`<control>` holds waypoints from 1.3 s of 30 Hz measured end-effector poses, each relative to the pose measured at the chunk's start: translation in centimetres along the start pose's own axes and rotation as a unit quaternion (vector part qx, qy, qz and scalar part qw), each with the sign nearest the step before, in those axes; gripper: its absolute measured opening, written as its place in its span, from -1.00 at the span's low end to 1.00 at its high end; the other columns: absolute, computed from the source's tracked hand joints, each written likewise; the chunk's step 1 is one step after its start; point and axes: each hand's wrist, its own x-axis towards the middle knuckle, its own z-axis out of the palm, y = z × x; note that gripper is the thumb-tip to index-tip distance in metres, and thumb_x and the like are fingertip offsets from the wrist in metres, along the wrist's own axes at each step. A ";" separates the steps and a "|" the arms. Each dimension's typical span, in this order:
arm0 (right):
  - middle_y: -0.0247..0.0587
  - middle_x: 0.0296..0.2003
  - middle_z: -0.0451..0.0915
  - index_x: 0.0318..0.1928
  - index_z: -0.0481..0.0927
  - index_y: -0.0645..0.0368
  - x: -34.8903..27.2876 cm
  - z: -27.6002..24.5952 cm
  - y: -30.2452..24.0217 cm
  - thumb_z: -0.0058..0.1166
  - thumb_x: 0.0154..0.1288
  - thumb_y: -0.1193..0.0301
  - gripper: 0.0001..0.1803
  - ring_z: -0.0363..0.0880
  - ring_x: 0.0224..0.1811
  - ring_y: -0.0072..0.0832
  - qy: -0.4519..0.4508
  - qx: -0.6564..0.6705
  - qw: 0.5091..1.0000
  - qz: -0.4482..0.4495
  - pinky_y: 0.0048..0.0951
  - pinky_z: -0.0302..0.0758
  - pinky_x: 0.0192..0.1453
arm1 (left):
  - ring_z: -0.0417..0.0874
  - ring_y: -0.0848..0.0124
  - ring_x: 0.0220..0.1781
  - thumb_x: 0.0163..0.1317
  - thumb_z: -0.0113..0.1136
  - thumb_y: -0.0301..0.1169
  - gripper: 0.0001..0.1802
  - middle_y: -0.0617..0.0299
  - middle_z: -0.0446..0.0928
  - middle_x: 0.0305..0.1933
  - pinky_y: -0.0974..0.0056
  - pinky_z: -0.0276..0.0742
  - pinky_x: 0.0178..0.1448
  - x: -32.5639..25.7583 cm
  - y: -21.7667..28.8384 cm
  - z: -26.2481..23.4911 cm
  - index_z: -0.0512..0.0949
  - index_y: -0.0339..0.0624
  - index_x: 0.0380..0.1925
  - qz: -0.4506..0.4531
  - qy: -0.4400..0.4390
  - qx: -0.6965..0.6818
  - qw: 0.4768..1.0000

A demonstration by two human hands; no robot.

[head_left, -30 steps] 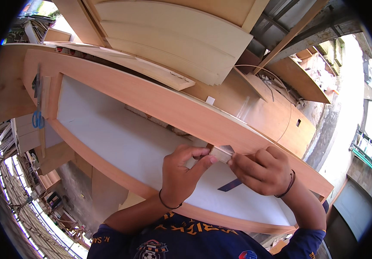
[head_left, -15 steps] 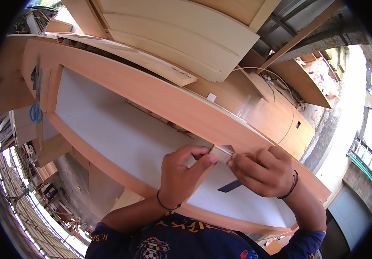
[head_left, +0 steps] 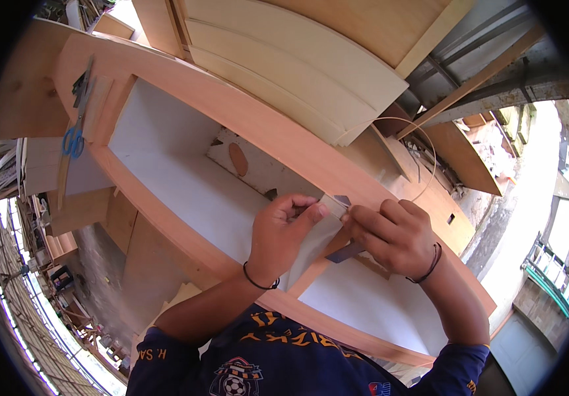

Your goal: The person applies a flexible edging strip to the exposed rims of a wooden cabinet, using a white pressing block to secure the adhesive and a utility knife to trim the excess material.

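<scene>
Head view: left hand (head_left: pixel 283 232) and right hand (head_left: pixel 393 234) each pinch the pale strip (head_left: pixel 332 204) with closed fingers against the cabinet edge (head_left: pixel 298 142). Uneven pull could likely skew or crease the strip, and the dark blade (head_left: pixel 345 252) under the right hand might nick a finger.

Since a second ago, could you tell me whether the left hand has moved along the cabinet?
No. The left hand pinches the pale strip at the same spot on the cabinet's near edge, beside the right hand.
</scene>
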 end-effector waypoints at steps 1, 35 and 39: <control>-0.39 -0.31 0.52 -0.39 0.57 0.13 0.4 0.1 0.0 0.15 -0.14 0.42 -0.80 0.36 -0.49 -0.58 -0.001 -0.005 1.000 -0.005 -0.56 0.26 -0.57 | 0.49 0.61 -0.33 0.21 0.21 -0.39 -0.76 0.27 0.55 -0.39 0.48 0.41 -0.21 0.1 0.0 -0.2 0.50 -0.37 -0.26 -0.003 -0.001 -0.005 1.000; -0.40 -0.24 0.57 -0.25 0.60 0.08 13.1 5.9 0.6 0.20 -0.25 0.62 -0.60 0.51 -0.40 -0.46 0.026 0.012 1.000 0.000 -0.45 0.53 -0.38 | 0.64 0.38 -0.27 0.17 0.24 -0.30 -0.73 0.18 0.55 -0.30 0.31 0.53 -0.06 6.4 2.6 -9.1 0.43 -0.25 -0.30 0.013 0.073 -0.224 0.972; -0.41 -0.24 0.57 -0.25 0.60 0.08 15.1 6.5 0.4 0.20 -0.24 0.62 -0.60 0.51 -0.40 -0.46 0.025 0.006 1.000 -0.001 -0.45 0.53 -0.37 | 0.63 0.39 -0.29 0.18 0.23 -0.31 -0.75 0.19 0.56 -0.31 0.32 0.53 -0.08 7.2 3.3 -10.6 0.45 -0.25 -0.31 0.010 0.084 -0.228 0.970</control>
